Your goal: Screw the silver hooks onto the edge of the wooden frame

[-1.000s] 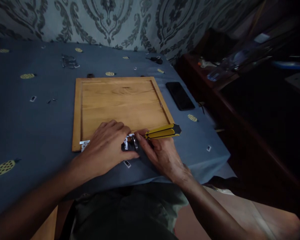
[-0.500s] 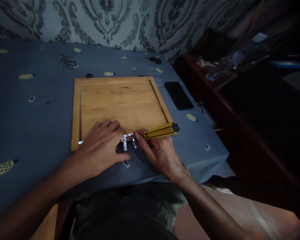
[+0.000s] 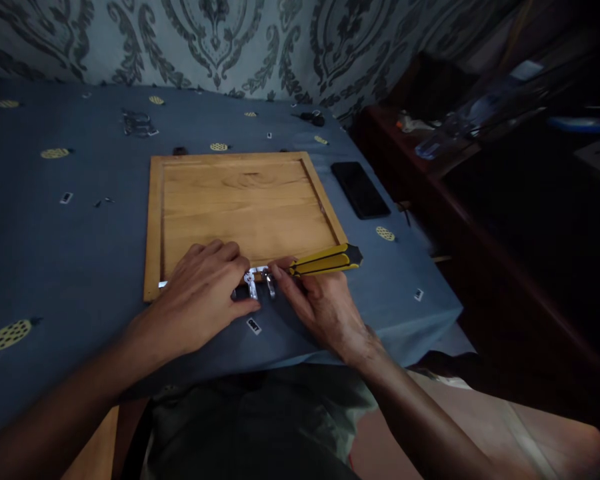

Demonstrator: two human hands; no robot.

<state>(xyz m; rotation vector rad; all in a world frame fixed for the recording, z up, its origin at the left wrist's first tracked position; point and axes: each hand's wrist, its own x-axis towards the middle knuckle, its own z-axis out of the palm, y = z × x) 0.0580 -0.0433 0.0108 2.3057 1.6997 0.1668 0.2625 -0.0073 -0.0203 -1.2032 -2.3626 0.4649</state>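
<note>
A wooden panel [image 3: 240,200] with a raised frame lies flat on a blue patterned cloth [image 3: 55,240]. At its near edge sits a small shiny metal fitting [image 3: 257,280]. My left hand [image 3: 203,293] lies palm down over the left part of that fitting, fingers pressed on it. My right hand [image 3: 317,307] is closed on a yellow and black screwdriver [image 3: 325,260], whose handle points right and whose tip meets the fitting. How the fitting joins the panel is hidden by my fingers.
A black phone [image 3: 360,190] lies right of the panel. Small screws, tags and bits of hardware [image 3: 137,123] are scattered over the cloth. A patterned wall [image 3: 220,40] stands behind. A dark wooden shelf [image 3: 460,160] with clutter runs along the right.
My hands have stayed at the fitting. My left hand shifted slightly left, uncovering a bit more of the metal part.
</note>
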